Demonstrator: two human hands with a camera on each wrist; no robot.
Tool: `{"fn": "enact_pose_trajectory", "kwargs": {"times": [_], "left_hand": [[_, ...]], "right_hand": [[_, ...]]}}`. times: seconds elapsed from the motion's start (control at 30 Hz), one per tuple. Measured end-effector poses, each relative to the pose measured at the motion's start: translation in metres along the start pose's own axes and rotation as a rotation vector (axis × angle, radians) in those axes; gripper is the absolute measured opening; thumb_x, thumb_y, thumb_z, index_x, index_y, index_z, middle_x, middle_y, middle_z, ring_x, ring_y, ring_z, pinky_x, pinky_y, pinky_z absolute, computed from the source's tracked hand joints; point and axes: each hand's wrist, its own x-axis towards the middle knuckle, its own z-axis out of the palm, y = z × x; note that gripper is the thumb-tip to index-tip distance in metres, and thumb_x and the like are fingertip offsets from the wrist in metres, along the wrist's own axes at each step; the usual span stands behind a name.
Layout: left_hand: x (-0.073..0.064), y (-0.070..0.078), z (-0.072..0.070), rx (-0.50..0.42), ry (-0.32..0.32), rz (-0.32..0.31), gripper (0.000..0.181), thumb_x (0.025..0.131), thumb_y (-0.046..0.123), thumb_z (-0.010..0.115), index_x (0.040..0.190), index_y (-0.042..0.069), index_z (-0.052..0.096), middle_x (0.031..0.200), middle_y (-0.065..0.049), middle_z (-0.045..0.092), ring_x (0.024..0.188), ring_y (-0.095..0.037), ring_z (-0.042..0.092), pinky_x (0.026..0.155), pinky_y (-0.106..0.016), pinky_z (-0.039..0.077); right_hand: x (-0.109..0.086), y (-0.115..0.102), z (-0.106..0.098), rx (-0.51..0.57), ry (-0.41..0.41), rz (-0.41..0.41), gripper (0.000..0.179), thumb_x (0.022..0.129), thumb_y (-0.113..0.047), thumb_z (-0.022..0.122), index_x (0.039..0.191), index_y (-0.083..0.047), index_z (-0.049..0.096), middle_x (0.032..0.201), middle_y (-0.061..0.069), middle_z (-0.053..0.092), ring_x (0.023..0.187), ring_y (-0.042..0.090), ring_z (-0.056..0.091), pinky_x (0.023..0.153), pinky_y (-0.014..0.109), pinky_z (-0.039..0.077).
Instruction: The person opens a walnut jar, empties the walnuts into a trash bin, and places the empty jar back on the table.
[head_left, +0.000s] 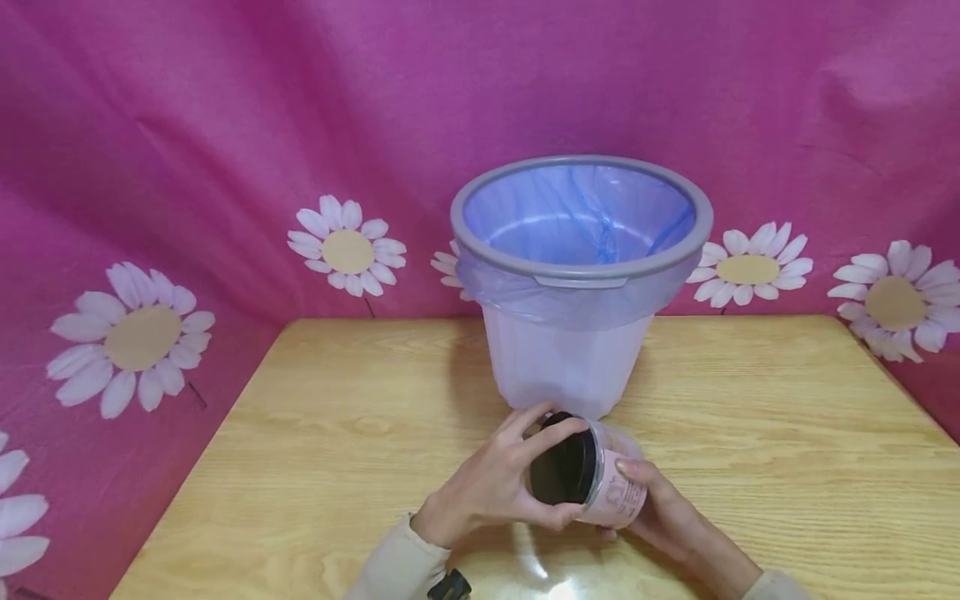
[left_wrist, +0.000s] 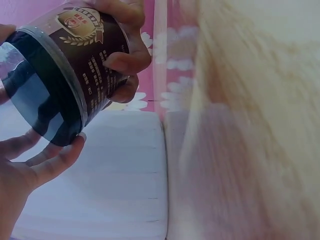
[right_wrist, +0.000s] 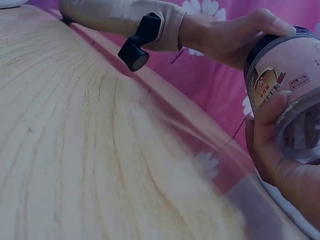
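Note:
A clear plastic jar (head_left: 617, 492) with a pink and brown label and a black lid (head_left: 564, 467) is held tilted on its side above the table, its lid facing left. My left hand (head_left: 510, 471) grips the lid, fingers over the top edge and thumb beneath. My right hand (head_left: 667, 512) holds the jar's body around its label. In the right wrist view something dark shows through the clear base of the jar (right_wrist: 287, 70); what it is I cannot tell. The left wrist view shows the lid (left_wrist: 42, 95) still on the jar.
Behind the hands a white waste bin (head_left: 566, 358) stands on the wooden table (head_left: 337, 433), lined with a blue bag (head_left: 540, 217) under a grey rim. A pink curtain with white daisies (head_left: 225, 167) hangs behind and at the sides. A black wrist device (head_left: 450, 585) sits at the left cuff.

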Motion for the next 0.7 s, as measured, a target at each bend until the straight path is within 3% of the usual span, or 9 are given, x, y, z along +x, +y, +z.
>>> {"fn": "enact_pose_trajectory", "kwargs": {"times": [0.2,0.43,0.57,0.7], "left_hand": [[0.0004,0.0012,0.0005,-0.032,-0.049,-0.094,0.081,0.072,0.052,0.074,0.143,0.031,0.04,0.136,-0.011,0.048,0.122,-0.023,0.049,0.095,-0.038,0.05],[-0.0006,0.0053,0.0023,-0.057,-0.096,-0.194,0.082,0.076,0.052,0.072,0.147,0.034,0.035,0.137,-0.007,0.044,0.121,-0.021,0.049,0.095,-0.039,0.049],[-0.0002,0.0042,0.0003,-0.026,-0.101,-0.138,0.088,0.074,0.052,0.075,0.148,0.033,0.031,0.138,-0.004,0.04,0.121,-0.019,0.046,0.095,-0.035,0.048],[0.0022,0.0026,-0.0009,0.078,-0.092,0.01,0.098,0.072,0.056,0.074,0.15,0.023,0.028,0.141,-0.008,0.038,0.127,-0.02,0.041,0.101,-0.032,0.044]], "right_hand": [[0.0015,-0.0035,0.0015,0.009,0.007,-0.005,0.04,0.102,-0.022,0.017,0.131,-0.018,0.045,0.108,0.005,0.065,0.09,0.017,0.063,0.066,0.027,0.05],[0.0002,-0.0027,0.0002,0.024,0.01,-0.017,0.042,0.102,-0.026,0.021,0.14,-0.023,0.038,0.112,0.007,0.065,0.091,0.018,0.063,0.066,0.027,0.051],[0.0006,-0.0047,0.0001,-0.006,0.023,-0.007,0.038,0.101,-0.026,0.025,0.134,-0.02,0.043,0.109,0.005,0.067,0.088,0.016,0.064,0.065,0.028,0.05],[-0.0006,-0.0092,-0.0003,-0.024,0.03,0.02,0.033,0.1,-0.028,0.03,0.126,-0.018,0.048,0.107,0.003,0.067,0.088,0.015,0.063,0.065,0.027,0.049]]}}
